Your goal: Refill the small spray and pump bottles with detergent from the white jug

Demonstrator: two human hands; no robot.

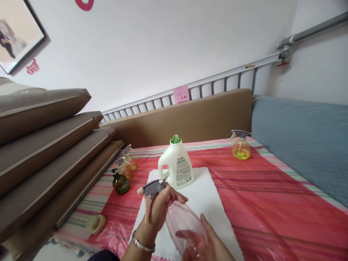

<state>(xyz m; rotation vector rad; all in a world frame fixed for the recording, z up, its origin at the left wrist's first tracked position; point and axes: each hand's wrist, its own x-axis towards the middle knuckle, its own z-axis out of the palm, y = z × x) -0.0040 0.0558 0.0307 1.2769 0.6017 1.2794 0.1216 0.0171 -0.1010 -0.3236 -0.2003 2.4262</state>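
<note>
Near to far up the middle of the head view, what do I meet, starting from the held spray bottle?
Pink spray bottle → white jug → brown cushion → white radiator → wall.

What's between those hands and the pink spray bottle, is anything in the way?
Nothing visible is. The left hand grips the pink spray bottle by its neck, and the right hand cups its lower part. The white jug stands beyond the bottle, not between.
</note>
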